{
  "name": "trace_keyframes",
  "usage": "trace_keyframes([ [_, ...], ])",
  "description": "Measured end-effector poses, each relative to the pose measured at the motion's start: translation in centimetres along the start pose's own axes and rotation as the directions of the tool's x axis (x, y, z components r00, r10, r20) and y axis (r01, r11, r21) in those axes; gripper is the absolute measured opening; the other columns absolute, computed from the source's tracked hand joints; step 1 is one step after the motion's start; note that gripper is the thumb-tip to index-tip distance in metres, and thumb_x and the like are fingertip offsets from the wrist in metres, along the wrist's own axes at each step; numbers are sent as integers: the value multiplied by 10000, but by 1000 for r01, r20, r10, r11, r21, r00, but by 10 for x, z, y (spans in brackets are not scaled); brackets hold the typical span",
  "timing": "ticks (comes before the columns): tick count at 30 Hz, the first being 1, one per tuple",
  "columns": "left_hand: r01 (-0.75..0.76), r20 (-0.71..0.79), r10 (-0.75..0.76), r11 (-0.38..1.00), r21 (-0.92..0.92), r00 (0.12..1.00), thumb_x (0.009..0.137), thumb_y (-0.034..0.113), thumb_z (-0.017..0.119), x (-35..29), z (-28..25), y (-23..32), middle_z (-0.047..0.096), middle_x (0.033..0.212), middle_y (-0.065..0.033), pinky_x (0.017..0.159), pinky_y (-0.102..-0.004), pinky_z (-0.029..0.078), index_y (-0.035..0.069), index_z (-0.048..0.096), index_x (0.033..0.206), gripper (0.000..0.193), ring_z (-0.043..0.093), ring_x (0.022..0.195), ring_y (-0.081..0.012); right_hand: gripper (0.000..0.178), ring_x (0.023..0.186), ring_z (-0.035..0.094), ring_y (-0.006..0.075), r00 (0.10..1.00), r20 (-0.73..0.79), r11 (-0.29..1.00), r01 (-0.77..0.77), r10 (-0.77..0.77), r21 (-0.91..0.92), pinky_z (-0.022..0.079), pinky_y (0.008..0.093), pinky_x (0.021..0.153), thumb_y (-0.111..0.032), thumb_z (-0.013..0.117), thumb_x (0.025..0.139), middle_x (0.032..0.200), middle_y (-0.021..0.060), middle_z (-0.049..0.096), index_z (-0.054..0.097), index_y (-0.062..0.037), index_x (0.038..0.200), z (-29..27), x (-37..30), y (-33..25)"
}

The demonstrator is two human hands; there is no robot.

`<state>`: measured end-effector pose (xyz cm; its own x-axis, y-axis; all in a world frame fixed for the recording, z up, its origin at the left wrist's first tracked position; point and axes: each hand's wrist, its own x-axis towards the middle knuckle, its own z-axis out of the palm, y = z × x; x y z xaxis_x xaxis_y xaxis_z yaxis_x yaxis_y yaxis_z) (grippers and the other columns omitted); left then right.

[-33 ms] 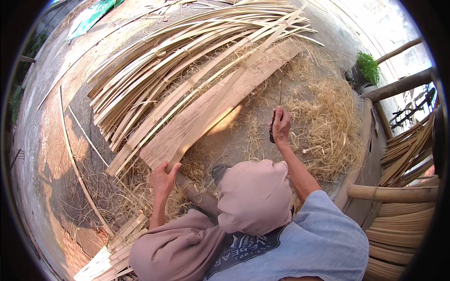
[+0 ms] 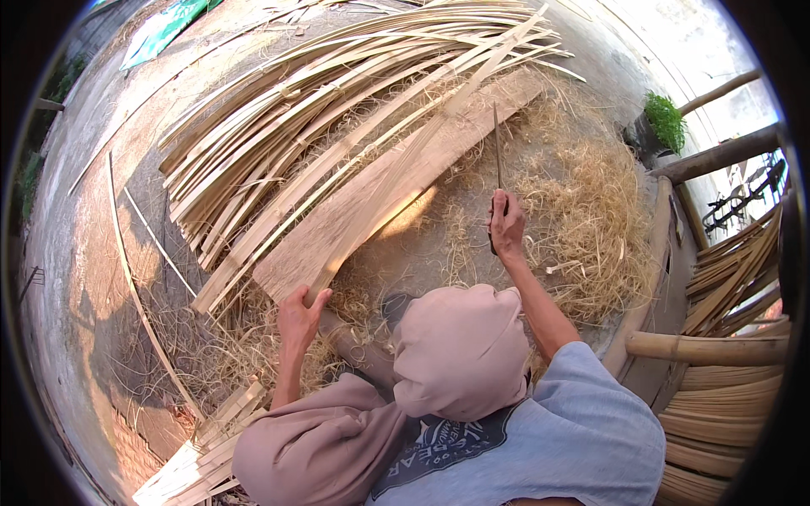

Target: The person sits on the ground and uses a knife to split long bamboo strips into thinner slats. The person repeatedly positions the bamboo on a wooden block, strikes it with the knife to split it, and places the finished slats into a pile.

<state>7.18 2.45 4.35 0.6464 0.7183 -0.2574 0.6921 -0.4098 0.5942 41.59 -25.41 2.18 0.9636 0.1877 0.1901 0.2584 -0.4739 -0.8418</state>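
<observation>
Right now, as I look on, the right hand [image 2: 506,226] is closed firmly round the handle of a knife [image 2: 498,152], its long, narrow blade pointing away from the person. The blade's tip overlaps the edge of a broad wooden board [image 2: 308,253] from where I stand; whether they touch, I can't tell. The left hand [image 2: 299,319] pinches the near end of a long, flat strip [image 2: 411,158] between thumb and fingers. That strip runs away from the person, slanting to the right across the board and on over the far end of a big pile of pale strips [image 2: 295,110].

Curly shavings [image 2: 591,228] are heaped on the ground to the right of the knife, with more scattered round the left hand. Nearer in, a brown, rounded pole [image 2: 359,350] shows beside the bent knees [image 2: 460,354], covered in dusty-pink cloth below a blue shirt [image 2: 582,422]. More cut strips [image 2: 202,447] lie by the left knee, and one long curved strip [image 2: 135,287] lies farther left. Over on the right, a thick bamboo pole [image 2: 709,347] crosses above stacked slats [image 2: 717,413], and a leafy green plant [image 2: 665,122] stands beyond.
</observation>
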Motion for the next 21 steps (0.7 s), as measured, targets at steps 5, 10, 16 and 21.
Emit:
trace_keyframes([
  [5, 52, 191, -55, 998, 17, 980, 901, 516, 740, -2, 7, -10, 692, 769, -186, 705, -484, 499, 4, 655, 854, 521, 667, 734, -381, 579, 772, 683, 433, 933, 337, 866, 272, -130, -420, 520, 510, 688, -567, 528, 1026, 809, 257, 670, 651, -2, 994, 8, 20, -8],
  [10, 136, 347, -65, 973, -184, 935, 962, 526, 668, -13, 14, -26, 583, 612, -72, 592, -372, 457, 16, 632, 791, 540, 585, 588, -186, 695, 849, 668, 513, 941, 336, 873, 120, 52, -472, 516, 555, 751, -592, 478, 1033, 891, 357, 670, 659, 72, 930, 62, 41, 37],
  [16, 228, 367, -129, 944, -239, 921, 1015, 568, 570, -16, 15, -37, 533, 552, -24, 546, -325, 405, 40, 655, 730, 607, 520, 535, -133, 692, 787, 688, 468, 559, 829, 889, 377, 6, -261, 544, 532, 749, -625, 469, 1027, 761, 286, 673, 650, 26, 873, 86, -87, -57],
  [21, 298, 382, -183, 916, -267, 906, 1013, 565, 581, -46, 2, -46, 522, 547, -17, 509, -310, 373, 38, 664, 713, 611, 491, 512, -112, 671, 673, 658, 417, 789, 605, 912, 167, 105, -376, 511, 514, 659, -641, 489, 1014, 680, 227, 646, 632, -11, 830, 54, -17, -22],
])
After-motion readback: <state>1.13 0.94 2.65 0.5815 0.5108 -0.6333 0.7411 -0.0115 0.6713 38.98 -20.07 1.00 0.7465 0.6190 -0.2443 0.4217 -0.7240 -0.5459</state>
